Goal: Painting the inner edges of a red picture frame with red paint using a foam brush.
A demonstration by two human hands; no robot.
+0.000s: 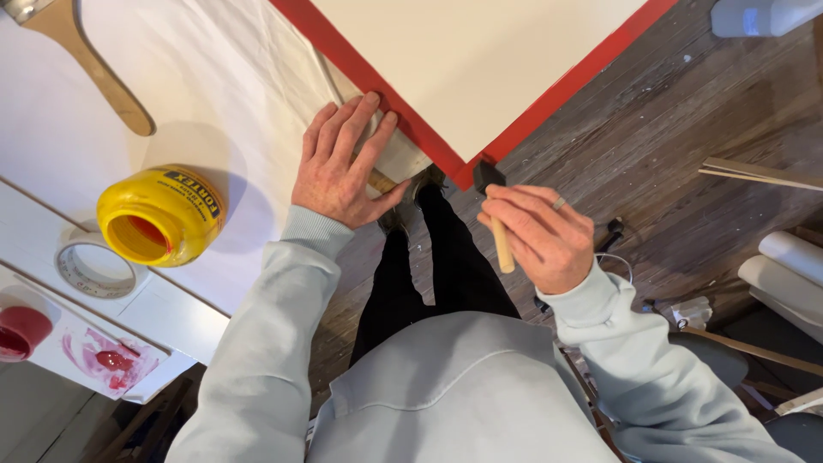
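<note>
On the white sheet (214,77) to the left lies an open yellow jar (160,214) on its side, its mouth showing red inside. Just beside it sits a roll of tape (94,267), and farther left a red lid (21,331) and a smear of red paint (110,360) on white paper. A wooden handle (94,73) lies at the top left. Loose wooden strips (759,174) and white rolls (789,270) lie on the dark wood floor (669,129) to the right.

The cream board (480,60) with its red painted edge (386,99) points a corner toward the person. The left hand (343,167) lies flat against the left red edge, fingers spread and stretched out, holding nothing. The right hand (540,236) is closed in a loose fist around the wooden stem of a small foam brush (493,206), whose dark head touches the corner of the board
</note>
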